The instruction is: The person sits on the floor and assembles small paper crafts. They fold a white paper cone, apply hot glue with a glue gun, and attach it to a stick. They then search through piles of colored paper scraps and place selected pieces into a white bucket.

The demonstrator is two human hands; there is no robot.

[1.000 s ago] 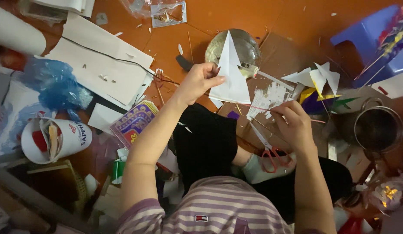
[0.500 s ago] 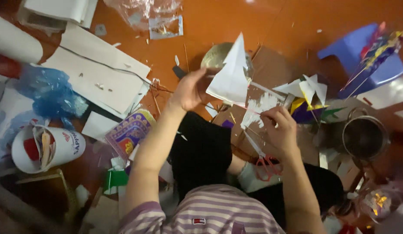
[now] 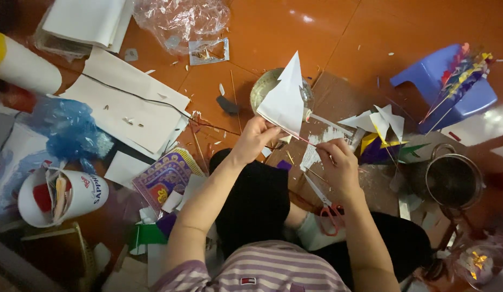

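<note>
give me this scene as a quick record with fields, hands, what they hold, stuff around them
setting: orange tiled floor, person seated, craft scraps spread about
left hand: left hand pinches the lower edge of a folded white paper triangle, held point up
right hand: right hand grips a thin stick at the triangle's base
below right hand: red-handled scissors lying on the lap
behind paper: round metal bowl
right side: blue plastic stool, metal pot
left side: white plastic bucket, blue plastic bag

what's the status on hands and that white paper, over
Left hand pinching folded white paper by its lower edge. Right hand on thin stick beneath it. Scissors on lap, nothing blocking.
</note>
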